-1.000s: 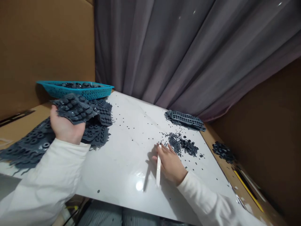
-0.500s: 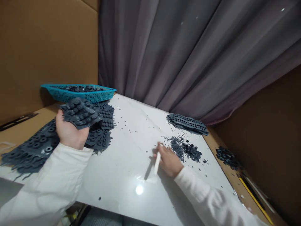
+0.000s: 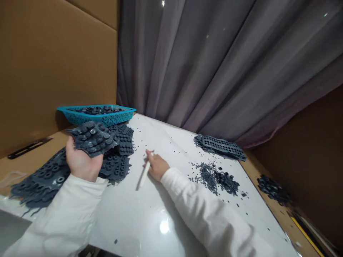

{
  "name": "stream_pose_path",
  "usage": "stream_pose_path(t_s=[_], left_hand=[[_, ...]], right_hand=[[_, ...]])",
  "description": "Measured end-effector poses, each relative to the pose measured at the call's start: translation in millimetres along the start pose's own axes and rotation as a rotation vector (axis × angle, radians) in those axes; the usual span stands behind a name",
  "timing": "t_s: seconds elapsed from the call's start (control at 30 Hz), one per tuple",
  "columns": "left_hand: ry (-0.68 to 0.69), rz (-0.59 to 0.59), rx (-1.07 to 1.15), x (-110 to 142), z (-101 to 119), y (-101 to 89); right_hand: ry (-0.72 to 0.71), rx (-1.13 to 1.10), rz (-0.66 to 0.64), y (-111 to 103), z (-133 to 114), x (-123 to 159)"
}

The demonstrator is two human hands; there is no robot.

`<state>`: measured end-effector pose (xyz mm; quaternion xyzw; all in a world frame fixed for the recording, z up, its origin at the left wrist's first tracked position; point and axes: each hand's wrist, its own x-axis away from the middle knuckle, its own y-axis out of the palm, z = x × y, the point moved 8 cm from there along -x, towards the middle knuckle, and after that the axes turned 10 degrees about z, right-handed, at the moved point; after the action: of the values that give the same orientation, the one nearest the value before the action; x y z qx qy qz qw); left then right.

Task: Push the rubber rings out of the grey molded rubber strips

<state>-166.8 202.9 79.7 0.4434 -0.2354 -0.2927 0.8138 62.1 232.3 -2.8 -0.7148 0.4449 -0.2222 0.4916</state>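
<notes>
My left hand [image 3: 80, 162] grips a dark grey rubber sheet [image 3: 92, 138] studded with round buttons and holds it lifted over the pile of similar sheets [image 3: 43, 176] at the left of the white table [image 3: 160, 210]. My right hand [image 3: 158, 166] rests on the tabletop near the middle, closed round a thin white stick [image 3: 144, 172] that slants down towards me. Its fingertips point at the sheet pile. Both arms wear white sleeves.
A turquoise mesh basket [image 3: 107, 117] holding dark pieces stands at the back left. A perforated dark sheet stack [image 3: 221, 146] lies at the back right, loose small rubber bits [image 3: 217, 178] in front of it. More dark bits [image 3: 273, 187] lie on the brown ledge. Cardboard walls and a grey curtain enclose the table.
My right hand has slid left with the white stick, away from the loose bits and towards the sheet pile. The left hand keeps the sheet raised. The view has shifted.
</notes>
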Motion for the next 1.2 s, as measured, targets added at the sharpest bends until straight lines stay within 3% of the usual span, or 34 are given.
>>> stream_pose_path(t_s=[0.13, 0.23, 0.33, 0.4, 0.5, 0.6, 0.67, 0.73, 0.87, 0.93, 1.03, 1.13, 1.2], left_hand=[[-0.076, 0.081, -0.025, 4.6, -1.4, -4.0], [-0.109, 0.129, -0.046, 9.7, -2.4, -3.6], [-0.07, 0.105, -0.054, 11.2, -0.3, 0.2], [-0.057, 0.1, -0.052, 9.6, -0.4, 0.0], [-0.036, 0.087, -0.045, 5.8, -0.6, -0.7], [0.002, 0.079, -0.054, 4.2, 0.7, -0.3], [0.006, 0.083, -0.069, 4.8, 0.7, -0.1], [-0.004, 0.085, -0.083, 6.0, 0.5, 0.2], [-0.01, 0.097, -0.129, 7.0, 1.4, -2.2], [-0.001, 0.053, -0.165, 6.3, 1.0, -1.3], [0.052, -0.067, -0.201, 5.2, 0.4, 3.3], [0.139, -0.134, -0.264, 4.3, 1.9, 3.8], [0.274, -0.206, -0.466, 6.4, 5.4, 7.3]], right_hand=[[0.335, 0.236, -0.012, -56.5, 77.4, 84.7], [0.451, 0.359, -0.002, -91.1, 92.8, 117.5], [0.3, 0.217, 0.04, -83.9, 55.5, 82.2], [0.14, 0.055, 0.079, -61.5, 17.4, 36.2], [-0.079, 0.017, 0.058, -17.0, -30.1, -31.4], [-0.076, 0.053, 0.024, 10.3, -35.2, -68.7], [-0.032, 0.078, 0.01, 9.0, -18.1, -66.4], [0.026, 0.116, -0.02, -6.2, 11.2, -41.6], [0.256, 0.266, -0.059, -64.7, 82.4, 47.0], [0.382, 0.365, -0.073, -91.3, 105.0, 87.5], [0.355, 0.395, -0.048, -99.6, 95.1, 104.7], [0.119, 0.239, -0.002, -67.5, 47.2, 68.5], [0.085, 0.211, 0.032, -44.4, 28.0, 34.1]])
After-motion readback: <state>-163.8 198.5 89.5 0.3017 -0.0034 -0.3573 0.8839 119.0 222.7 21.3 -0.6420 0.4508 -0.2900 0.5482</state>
